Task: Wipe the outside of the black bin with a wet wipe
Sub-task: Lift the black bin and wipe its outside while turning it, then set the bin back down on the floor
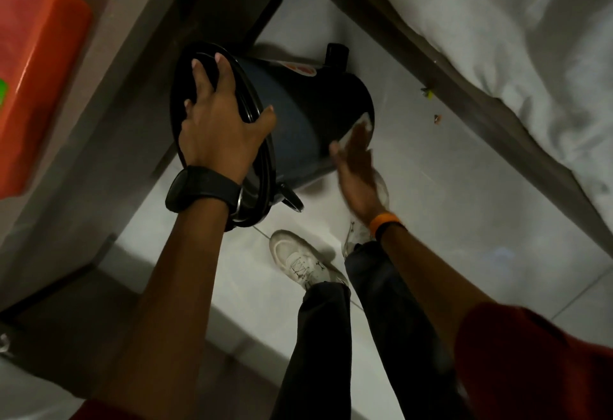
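Left hand [219, 127] spread wide over the lidded top of the black bin [298, 114], fingers splayed across the lid, thumb hooked over the rim, so clamped onto the bin's upper end. Black watch [202, 192] strapped on that wrist. Right hand [356, 170] pressed flat against the bin's lower side wall, blurred, with a pale wet wipe [360, 129] trapped between fingers and the dark plastic; fingers mostly straight, so pinning the wipe against the surface more than curling round it. Orange wristband [386, 222] on the right wrist, red sleeve [530, 363] further up the arm. Bin tipped well over, top toward the camera and base pointing away, held above the pale tiled floor [464, 220]; whether the base touches the floor cannot be told. Orange and white sticker [300, 69] on the far upper side of the wall, small black pedal [336, 54] sticking out near the base, loop of handle [292, 202] hanging beside the lid rim. Below the bin, two white sneakers [298, 260] and dark trousers [331, 336]. At right, white bedding [497, 38] over a dark bed frame [431, 64]. At far left, an orange plastic tub [36, 71] on a grey surface.
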The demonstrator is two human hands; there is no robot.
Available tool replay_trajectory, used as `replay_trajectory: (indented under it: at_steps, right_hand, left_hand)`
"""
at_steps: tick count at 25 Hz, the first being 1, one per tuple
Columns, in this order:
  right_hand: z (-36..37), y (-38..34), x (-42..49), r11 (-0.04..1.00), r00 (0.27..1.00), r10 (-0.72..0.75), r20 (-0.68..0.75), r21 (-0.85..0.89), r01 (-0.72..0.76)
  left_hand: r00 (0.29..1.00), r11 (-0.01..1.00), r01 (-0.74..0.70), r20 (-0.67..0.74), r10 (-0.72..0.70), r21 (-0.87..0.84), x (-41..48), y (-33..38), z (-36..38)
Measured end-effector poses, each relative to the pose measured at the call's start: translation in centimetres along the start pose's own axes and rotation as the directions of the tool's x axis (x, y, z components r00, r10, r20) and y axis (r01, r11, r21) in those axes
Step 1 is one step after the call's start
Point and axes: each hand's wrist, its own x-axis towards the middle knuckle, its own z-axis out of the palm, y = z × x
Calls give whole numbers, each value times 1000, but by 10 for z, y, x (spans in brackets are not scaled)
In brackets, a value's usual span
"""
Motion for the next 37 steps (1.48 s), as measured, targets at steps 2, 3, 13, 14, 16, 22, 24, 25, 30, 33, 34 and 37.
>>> replay_trajectory:
  at_steps: [2,3,13,14,16,22,24,25,30,33,34,37]
  right_hand:
    - [24,-12,-44,984,983,-168,73,69,163]
    - [35,-14,-63,971,965,-237,110,32,235]
    - [4,3,-3,564,822,561,92,685,-461]
    - [7,7,-1,553,809,558,185,643,-529]
    - [17,14,2,570,772,562,297,538,-622]
    - [30,28,-18,688,738,595,318,272,-673]
    - [21,28,-31,753,795,586,158,256,-606]
    - [14,25,-36,786,826,560,59,277,-553]
    - [-19,-3,-28,958,957,282,-65,-40,-285]
    - [-13,-17,-13,907,989,144,-38,-396,-147]
    - [-11,-18,-9,868,994,113,5,-487,-97]
    - [-4,-17,3,765,986,83,147,-643,31]
  left_hand:
    - [1000,999,24,10,-24,-22,3,0,-2]
    - [1000,999,29,10,-28,-28,2,-1,-3]
    - [971,971,-238,-19,239,35,-92,-25,38]
    - [962,960,-270,-26,273,75,-96,-29,41]
    - [939,926,-337,-16,345,172,-99,-37,45]
    - [801,733,-569,48,597,372,-107,-70,56]
    - [728,642,-655,104,678,399,-116,-78,61]
    - [700,600,-677,121,703,426,-123,-83,63]
    - [729,617,-592,17,684,518,-138,-124,83]
    - [755,668,-532,-66,653,521,-143,-139,101]
    - [756,675,-523,-84,649,520,-144,-141,108]
    - [763,703,-522,-105,638,483,-144,-152,125]
